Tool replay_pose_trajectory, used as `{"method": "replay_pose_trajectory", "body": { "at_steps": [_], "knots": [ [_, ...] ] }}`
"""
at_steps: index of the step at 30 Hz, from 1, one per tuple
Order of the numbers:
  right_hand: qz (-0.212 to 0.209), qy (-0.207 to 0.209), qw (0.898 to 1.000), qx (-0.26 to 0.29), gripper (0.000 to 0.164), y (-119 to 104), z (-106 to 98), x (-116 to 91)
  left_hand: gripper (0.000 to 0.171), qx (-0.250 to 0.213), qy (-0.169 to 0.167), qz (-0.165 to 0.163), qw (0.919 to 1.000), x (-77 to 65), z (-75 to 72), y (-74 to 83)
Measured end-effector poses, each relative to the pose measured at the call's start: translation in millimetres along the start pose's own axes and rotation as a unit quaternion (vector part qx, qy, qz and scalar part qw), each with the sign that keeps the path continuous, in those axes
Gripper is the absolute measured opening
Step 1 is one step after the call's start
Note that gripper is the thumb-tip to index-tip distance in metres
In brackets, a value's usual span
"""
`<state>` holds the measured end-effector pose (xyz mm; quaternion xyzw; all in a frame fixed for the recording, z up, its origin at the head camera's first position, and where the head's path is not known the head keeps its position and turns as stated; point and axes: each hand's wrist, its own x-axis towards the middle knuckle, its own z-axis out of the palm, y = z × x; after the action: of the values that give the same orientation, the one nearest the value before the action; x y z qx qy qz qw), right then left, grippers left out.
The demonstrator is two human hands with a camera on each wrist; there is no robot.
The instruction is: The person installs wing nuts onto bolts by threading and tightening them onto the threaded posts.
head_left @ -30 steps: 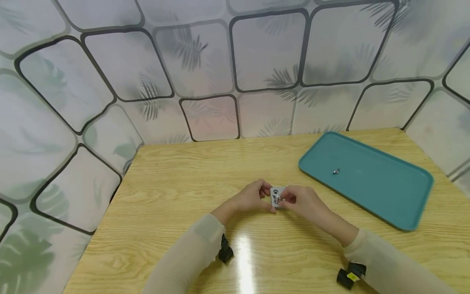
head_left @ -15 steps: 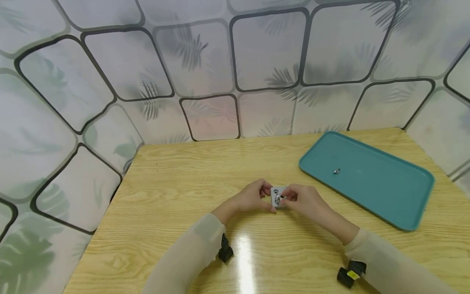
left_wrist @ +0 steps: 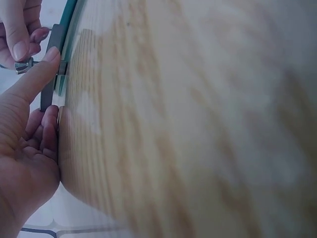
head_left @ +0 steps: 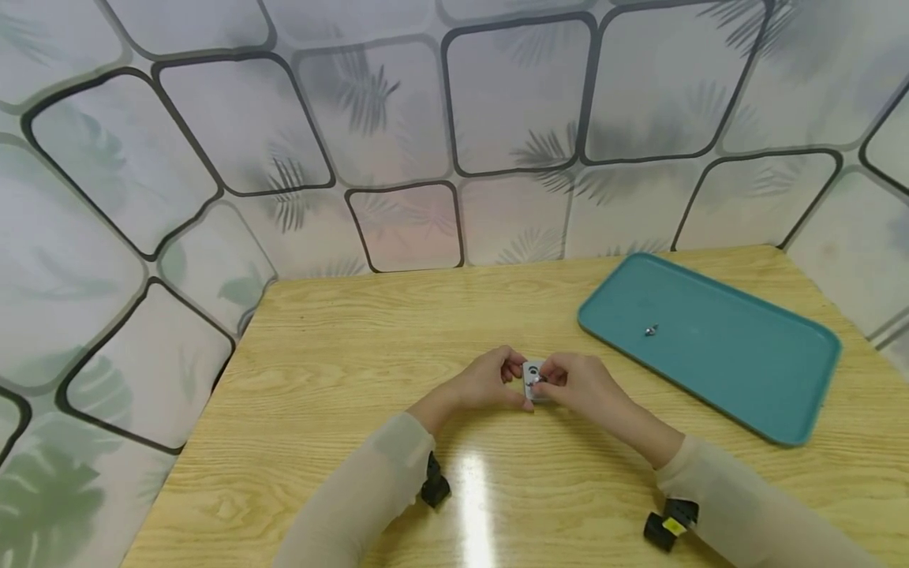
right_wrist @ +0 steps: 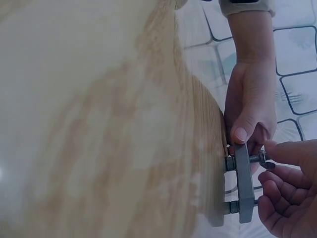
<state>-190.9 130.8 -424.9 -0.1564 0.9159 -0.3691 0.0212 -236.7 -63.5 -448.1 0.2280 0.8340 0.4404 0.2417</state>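
Observation:
My left hand (head_left: 484, 383) holds a small grey metal plate (right_wrist: 243, 186) by its edges, thumb on the near side and fingers on the far side. The thumb of my right hand (head_left: 588, 386) and its fingertips pinch a shiny wing nut (right_wrist: 266, 161) on a threaded bolt standing up from the plate. In the right wrist view, metal bolt ends (right_wrist: 230, 207) stick out beneath the plate, close to the tabletop. The left wrist view has the same wing nut (left_wrist: 22, 66) at the right hand's fingertips. Part of the plate is hidden under the right hand.
A teal tray (head_left: 746, 355) lies at the right of the wooden table (head_left: 341, 355), with a small shiny metal piece (head_left: 650, 330) in it. A patterned curtain (head_left: 398, 118) stands behind and beside the table.
My right hand's fingers have turned and shifted slightly left over the wing nut, and its wrist has moved a little left. My left hand and the plate stay in place.

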Motion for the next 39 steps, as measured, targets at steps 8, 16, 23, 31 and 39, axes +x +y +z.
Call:
{"method": "replay_pose_trajectory", "body": {
  "at_steps": [8,16,23,31,39],
  "knots": [
    [-0.014,-0.009,1.000,-0.011,0.008,-2,-3,-6,0.060,-0.005,0.000,0.002,1.0000,0.2,-0.5,0.2],
    [-0.041,-0.013,0.999,0.001,0.006,-1,-4,-11,0.060,0.006,0.005,0.005,1.0000,0.5,-0.4,0.4],
    [-0.007,-0.004,1.000,0.029,0.009,4,-4,-11,0.059,0.015,0.004,0.002,0.9999,-0.2,-0.3,0.3],
    [0.013,-0.003,0.999,0.048,0.020,2,-2,-6,0.060,0.008,0.003,0.003,1.0000,0.6,0.1,-1.2],
    [0.035,-0.006,0.998,0.047,0.024,1,0,-3,0.062,0.006,0.001,0.010,0.9999,0.2,0.4,-1.3]
  ]
}}
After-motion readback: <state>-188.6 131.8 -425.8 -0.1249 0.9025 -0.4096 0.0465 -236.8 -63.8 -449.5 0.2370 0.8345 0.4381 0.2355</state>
